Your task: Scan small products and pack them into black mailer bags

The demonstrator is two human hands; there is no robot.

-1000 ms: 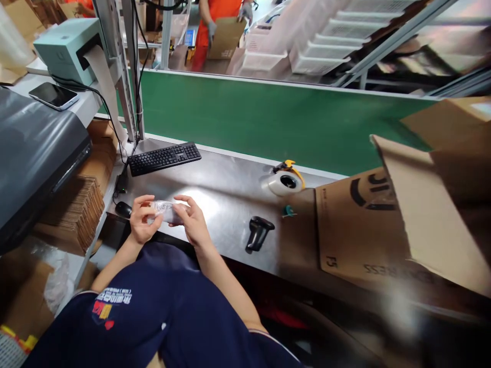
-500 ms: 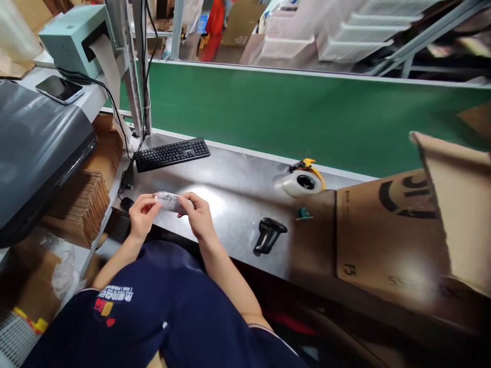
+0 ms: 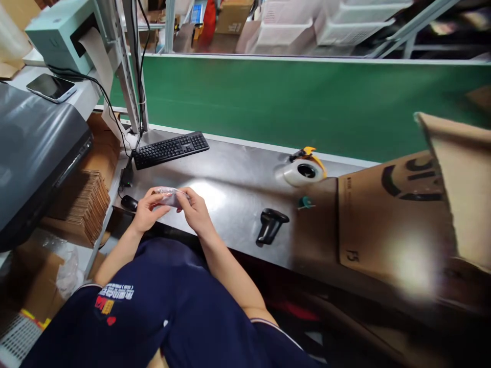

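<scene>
Between my two hands, above the near edge of the metal table (image 3: 233,204), is a small clear plastic packet (image 3: 169,196). My left hand (image 3: 148,210) has its fingers closed on the packet's left end. The fingers of my right hand (image 3: 194,208) pinch its right end. What lies inside the packet is too small to make out. Just left of my left hand sits a black computer mouse (image 3: 129,203). A black keyboard (image 3: 171,149) lies beyond both hands, and a black barcode scanner (image 3: 270,226) rests on the table to their right.
A tape dispenser with a wide roll (image 3: 305,171) and a small teal item (image 3: 306,203) lie right of centre. A large open cardboard box (image 3: 387,220) fills the right end. At left stand a label printer (image 3: 63,38), a phone (image 3: 51,88) and stacked flat cartons (image 3: 82,204).
My left fingers have shifted over the packet, which now shows a reddish patch and is more covered by my hands. The camera view has shifted slightly.
</scene>
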